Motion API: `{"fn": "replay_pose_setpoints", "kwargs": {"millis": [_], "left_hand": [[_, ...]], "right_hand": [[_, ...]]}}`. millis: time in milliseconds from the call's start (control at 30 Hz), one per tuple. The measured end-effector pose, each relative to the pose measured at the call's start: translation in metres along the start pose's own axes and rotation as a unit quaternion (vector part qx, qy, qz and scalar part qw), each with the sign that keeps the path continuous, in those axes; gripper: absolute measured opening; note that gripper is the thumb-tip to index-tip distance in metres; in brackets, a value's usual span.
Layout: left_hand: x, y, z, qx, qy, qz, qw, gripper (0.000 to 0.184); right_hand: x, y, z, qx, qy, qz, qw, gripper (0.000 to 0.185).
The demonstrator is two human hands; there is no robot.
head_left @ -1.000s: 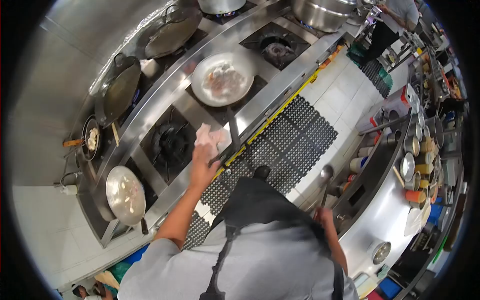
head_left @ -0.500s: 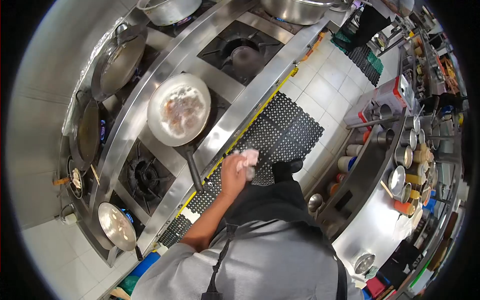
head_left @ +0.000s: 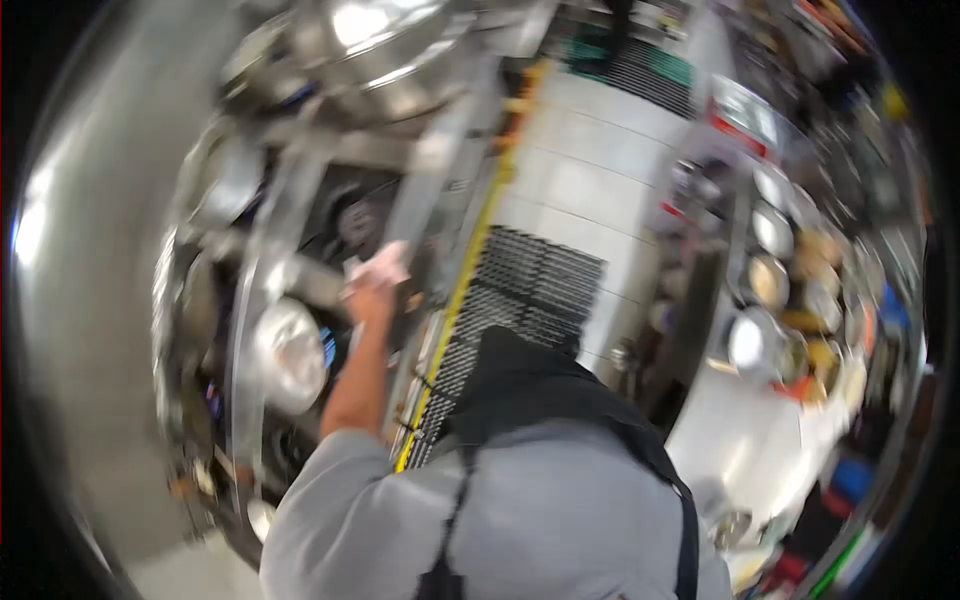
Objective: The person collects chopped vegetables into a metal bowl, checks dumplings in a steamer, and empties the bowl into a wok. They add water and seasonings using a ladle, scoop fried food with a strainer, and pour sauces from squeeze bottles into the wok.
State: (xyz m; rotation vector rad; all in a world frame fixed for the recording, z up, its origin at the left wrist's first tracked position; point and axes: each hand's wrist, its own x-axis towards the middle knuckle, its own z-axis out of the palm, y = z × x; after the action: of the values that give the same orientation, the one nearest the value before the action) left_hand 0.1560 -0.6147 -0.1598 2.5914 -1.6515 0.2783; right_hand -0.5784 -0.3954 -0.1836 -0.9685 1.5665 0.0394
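Observation:
My left hand is closed around a crumpled pale pink-white cloth, reaching out over the front of the stove. Motion blur smears the fingers. Below and left of the hand, a round pan with whitish, brown-centred contents sits on a burner, a blue flame showing at its right side. The pan's handle cannot be made out. Just above the hand lies a dark burner with no pan on it. My right hand is out of view.
Large metal pots stand at the stove's far end. A yellow strip runs along its front edge. Black perforated matting covers part of the tiled floor. On the right, a counter holds several metal bowls and containers.
My left hand has moved with the cloth from in front of my body to over the stove, up and left. The whole view has shifted and blurred, with the large pots now closer.

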Motion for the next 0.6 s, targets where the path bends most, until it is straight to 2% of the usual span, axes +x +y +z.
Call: {"fn": "replay_pose_setpoints", "kwargs": {"millis": [100, 167, 200, 233, 267, 300, 367, 400, 433, 467, 500, 533, 567, 600], "left_hand": [[0.039, 0.002, -0.036, -0.126, -0.095, 0.162, 0.974, 0.050], [0.059, -0.063, 0.023, -0.019, -0.135, 0.217, 0.967, 0.043], [0.099, -0.085, 0.050, 0.238, -0.188, 0.532, 0.791, 0.058], [0.103, -0.040, 0.004, 0.213, -0.300, 0.365, 0.855, 0.070], [0.105, 0.036, -0.081, 0.175, -0.364, 0.145, 0.903, 0.083], [0.106, 0.142, -0.201, 0.166, -0.366, -0.042, 0.915, 0.096], [0.136, 0.182, -0.179, 0.068, -0.338, 0.084, 0.935, 0.083], [0.149, 0.213, -0.157, 0.000, -0.357, 0.142, 0.923, 0.082], [0.164, 0.257, -0.143, -0.068, -0.373, 0.201, 0.903, 0.081], [0.168, 0.329, -0.159, -0.070, -0.396, 0.240, 0.884, 0.075], [0.186, 0.359, -0.091, -0.180, -0.422, 0.288, 0.841, 0.072], [0.190, 0.438, -0.118, -0.172, -0.461, 0.314, 0.812, 0.066], [0.198, 0.496, -0.099, -0.230, -0.435, 0.402, 0.773, 0.062], [0.200, 0.559, -0.099, -0.305, -0.439, 0.416, 0.736, 0.059]], "right_hand": [[-0.005, -0.002, -0.003, 0.031, 0.031, 0.015, 0.999, 0.025], [-0.003, -0.019, -0.002, 0.089, 0.047, 0.038, 0.994, 0.025], [-0.006, -0.029, 0.000, 0.115, 0.054, 0.048, 0.991, 0.026], [-0.006, -0.035, 0.003, 0.141, 0.063, 0.056, 0.986, 0.026], [-0.008, -0.040, 0.005, 0.163, 0.070, 0.063, 0.982, 0.026], [-0.010, -0.043, 0.007, 0.183, 0.078, 0.070, 0.978, 0.026], [-0.015, -0.050, 0.013, 0.214, 0.095, 0.085, 0.968, 0.027], [-0.018, -0.054, 0.015, 0.227, 0.107, 0.093, 0.964, 0.027], [-0.020, -0.057, 0.018, 0.242, 0.120, 0.102, 0.957, 0.027], [-0.023, -0.062, 0.021, 0.255, 0.134, 0.112, 0.951, 0.028], [-0.028, -0.071, 0.024, 0.269, 0.150, 0.122, 0.944, 0.028], [-0.032, -0.081, 0.026, 0.282, 0.167, 0.131, 0.936, 0.028], [-0.037, -0.091, 0.029, 0.291, 0.185, 0.140, 0.928, 0.029], [-0.043, -0.104, 0.031, 0.294, 0.202, 0.151, 0.922, 0.029]]}}
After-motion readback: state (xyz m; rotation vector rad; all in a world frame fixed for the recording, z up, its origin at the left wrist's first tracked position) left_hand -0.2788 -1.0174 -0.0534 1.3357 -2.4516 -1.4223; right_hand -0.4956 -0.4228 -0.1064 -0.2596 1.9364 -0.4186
